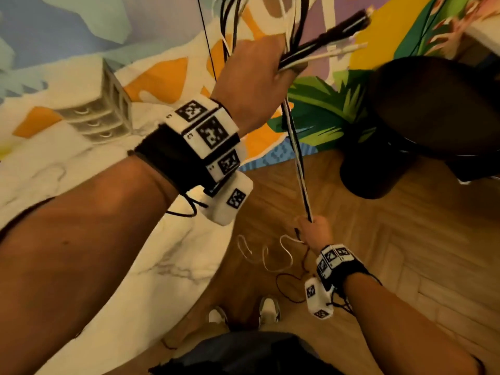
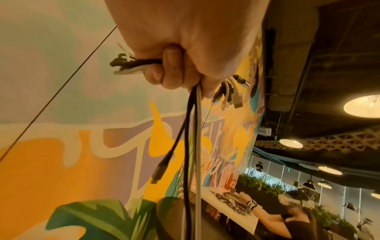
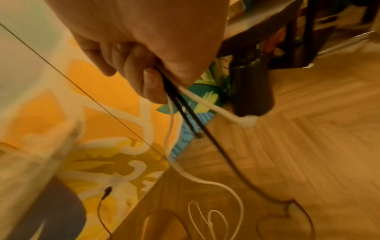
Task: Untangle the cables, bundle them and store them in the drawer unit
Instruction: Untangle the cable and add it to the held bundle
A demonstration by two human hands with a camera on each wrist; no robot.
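My left hand (image 1: 259, 66) is raised high and grips a bunch of black and white cables (image 1: 322, 51), whose plug ends stick out to the right. In the left wrist view the fist (image 2: 174, 71) clenches the cables (image 2: 193, 146), which hang straight down. Lower down, my right hand (image 1: 315, 231) grips the same taut strands (image 1: 299, 163). The right wrist view shows fingers (image 3: 152, 84) curled round black and white cables (image 3: 180, 107), whose loose ends trail in loops on the floor (image 3: 207, 216). The white drawer unit (image 1: 100, 109) stands on the marble table, far left.
The white marble table (image 1: 135, 266) fills the left side. A dark round stool (image 1: 422, 115) stands on the herringbone wood floor (image 1: 405, 239) at right. A painted mural wall is behind. My shoes (image 1: 267, 311) are below. Another person sits at a far table (image 2: 267, 211).
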